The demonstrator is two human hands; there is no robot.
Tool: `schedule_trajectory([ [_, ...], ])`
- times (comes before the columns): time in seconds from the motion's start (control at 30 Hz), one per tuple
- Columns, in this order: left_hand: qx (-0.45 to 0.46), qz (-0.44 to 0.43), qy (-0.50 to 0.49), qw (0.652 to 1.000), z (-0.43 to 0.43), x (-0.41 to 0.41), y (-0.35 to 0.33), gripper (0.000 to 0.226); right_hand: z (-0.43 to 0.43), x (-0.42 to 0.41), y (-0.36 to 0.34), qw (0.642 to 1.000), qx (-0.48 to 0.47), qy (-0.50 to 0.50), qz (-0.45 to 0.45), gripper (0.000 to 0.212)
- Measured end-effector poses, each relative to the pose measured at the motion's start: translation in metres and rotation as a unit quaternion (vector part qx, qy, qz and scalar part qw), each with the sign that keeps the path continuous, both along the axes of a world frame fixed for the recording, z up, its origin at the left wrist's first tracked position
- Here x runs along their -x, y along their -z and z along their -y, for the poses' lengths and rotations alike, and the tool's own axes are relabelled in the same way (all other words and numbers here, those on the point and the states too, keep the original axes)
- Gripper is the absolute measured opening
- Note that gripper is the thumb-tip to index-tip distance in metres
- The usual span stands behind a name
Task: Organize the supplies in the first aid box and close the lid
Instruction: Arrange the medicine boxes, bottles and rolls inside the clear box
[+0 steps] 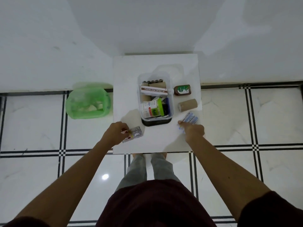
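A clear first aid box point(171, 102) stands open in the middle of a small white table point(127, 71). Inside lie a povidone-iodine ointment carton point(154, 90), tan bandage rolls and a green-capped bottle point(153, 108). Its clear lid point(173, 71) rests behind the box. My left hand point(114, 133) is closed on silver pill strips point(135, 132) at the table's front left. My right hand point(193, 131) pinches blue-and-white antiseptic bandage packets point(190, 119) at the front right.
A brown antiseptic bottle point(182, 90) lies on its side to the right of the box, with a tan bandage roll point(187, 104) just below it. A green bin point(87, 100) with a liner stands on the tiled floor left of the table.
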State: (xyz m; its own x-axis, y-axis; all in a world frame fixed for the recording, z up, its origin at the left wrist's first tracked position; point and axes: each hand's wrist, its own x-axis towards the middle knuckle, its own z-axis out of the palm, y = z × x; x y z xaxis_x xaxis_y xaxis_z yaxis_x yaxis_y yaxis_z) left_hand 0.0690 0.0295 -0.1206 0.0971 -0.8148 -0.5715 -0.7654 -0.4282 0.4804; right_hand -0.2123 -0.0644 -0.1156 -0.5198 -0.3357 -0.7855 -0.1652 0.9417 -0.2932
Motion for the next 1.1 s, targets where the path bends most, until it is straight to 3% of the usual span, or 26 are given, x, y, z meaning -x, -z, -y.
schedule_trajectory([
  [0.27,0.024,-0.030,-0.149,0.988,-0.004,-0.014,-0.044,0.012,-0.027,0.017,-0.020,0.996,0.076,-0.041,0.017,0.028],
  [0.43,0.119,-0.089,-0.259,0.954,0.025,-0.022,-0.080,0.011,-0.036,0.018,-0.053,0.975,0.176,-0.134,0.000,0.017],
  [0.53,0.169,-0.158,-0.320,0.919,0.054,-0.014,-0.101,0.004,-0.029,0.006,-0.081,0.944,0.253,-0.213,-0.004,0.035],
  [0.6,0.175,-0.171,-0.304,0.921,0.076,-0.005,-0.107,0.012,-0.016,-0.006,-0.095,0.919,0.299,-0.255,-0.003,0.041],
  [0.67,0.171,-0.168,-0.272,0.932,0.097,0.003,-0.106,0.017,-0.001,-0.019,-0.099,0.895,0.328,-0.301,-0.001,0.032],
  [0.83,0.176,-0.108,-0.214,0.955,0.140,0.020,-0.100,0.017,0.027,-0.042,-0.089,0.859,0.329,-0.392,-0.003,0.023],
  [0.93,0.171,-0.065,-0.189,0.965,0.155,0.027,-0.095,0.018,0.035,-0.051,-0.082,0.857,0.320,-0.404,0.016,0.025],
  [1.03,0.152,-0.029,-0.194,0.969,0.157,0.029,-0.086,0.018,0.037,-0.058,-0.075,0.878,0.301,-0.370,0.041,0.025],
  [1.1,0.151,-0.021,-0.213,0.965,0.155,0.030,-0.080,0.017,0.036,-0.061,-0.071,0.879,0.292,-0.376,-0.003,0.022],
])
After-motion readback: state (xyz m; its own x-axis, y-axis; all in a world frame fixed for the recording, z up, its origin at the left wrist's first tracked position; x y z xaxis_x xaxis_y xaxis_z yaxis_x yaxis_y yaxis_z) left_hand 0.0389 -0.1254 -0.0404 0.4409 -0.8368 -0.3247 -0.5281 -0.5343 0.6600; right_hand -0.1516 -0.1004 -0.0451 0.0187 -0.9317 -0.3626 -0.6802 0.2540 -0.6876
